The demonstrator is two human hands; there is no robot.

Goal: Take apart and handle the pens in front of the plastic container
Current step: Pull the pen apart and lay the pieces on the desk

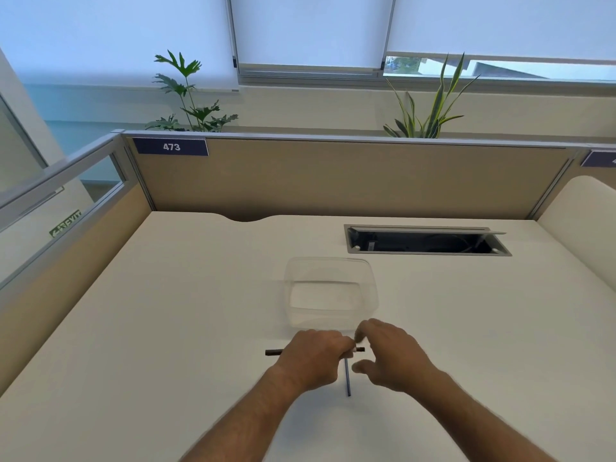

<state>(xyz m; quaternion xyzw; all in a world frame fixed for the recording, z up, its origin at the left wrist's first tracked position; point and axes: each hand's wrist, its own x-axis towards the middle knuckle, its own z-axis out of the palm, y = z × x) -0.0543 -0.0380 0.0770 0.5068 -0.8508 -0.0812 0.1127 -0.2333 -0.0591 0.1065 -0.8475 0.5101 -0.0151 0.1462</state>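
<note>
A clear plastic container [330, 291] stands on the white desk [166, 328]. Just in front of it a black pen [273, 352] lies crosswise, its middle hidden under my left hand [313, 358], whose fingers curl around it. The pen's right tip shows at the fingertips. A blue-grey pen [347, 378] lies lengthwise between the hands, pointing toward me. My right hand [390, 355] hovers beside the black pen's right end with thumb and fingers apart, holding nothing.
An open cable tray slot [426, 243] is set into the desk at the back right. Beige partition walls [333, 175] close the desk at the back and left. Plants stand behind the partition.
</note>
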